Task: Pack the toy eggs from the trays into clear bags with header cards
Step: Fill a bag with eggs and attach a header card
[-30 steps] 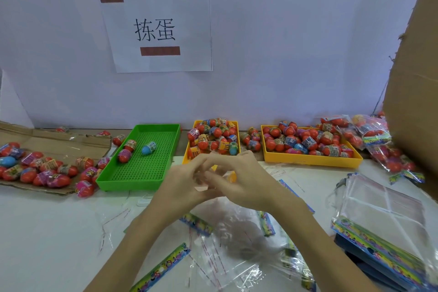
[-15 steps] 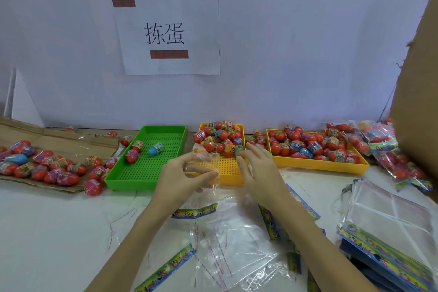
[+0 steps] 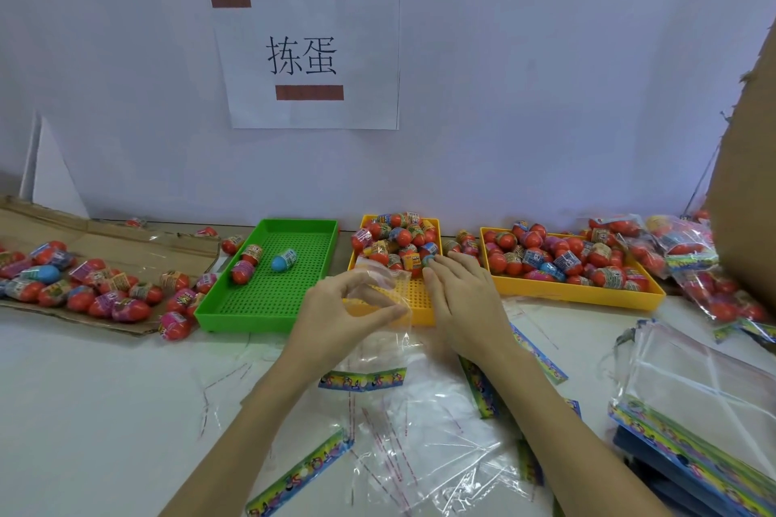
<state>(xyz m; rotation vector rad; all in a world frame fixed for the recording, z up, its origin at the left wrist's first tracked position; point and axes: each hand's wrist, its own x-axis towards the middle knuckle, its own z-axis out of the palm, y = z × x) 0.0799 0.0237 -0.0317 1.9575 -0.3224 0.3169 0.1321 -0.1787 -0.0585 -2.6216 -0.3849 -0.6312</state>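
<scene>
My left hand (image 3: 336, 317) pinches the mouth of a clear bag (image 3: 378, 342) with a colourful header card (image 3: 362, 379) hanging below, held in front of the middle yellow tray (image 3: 420, 313). My right hand (image 3: 464, 302) reaches over that tray, fingers straight, their tips touching the toy eggs (image 3: 399, 241) heaped at its far end. A second yellow tray (image 3: 575, 293) to the right is full of red eggs. The green tray (image 3: 268, 306) on the left holds three eggs.
Flattened cardboard (image 3: 105, 237) with several eggs lies far left. Loose clear bags (image 3: 420, 453) cover the table in front of me. A stack of bags (image 3: 697, 395) sits at the right, filled bags (image 3: 688, 248) behind it, and a cardboard box wall (image 3: 751, 180) at the far right.
My hands have parted: the left kept the bag and lifted its mouth open, while the right moved forward to the eggs in the middle yellow tray.
</scene>
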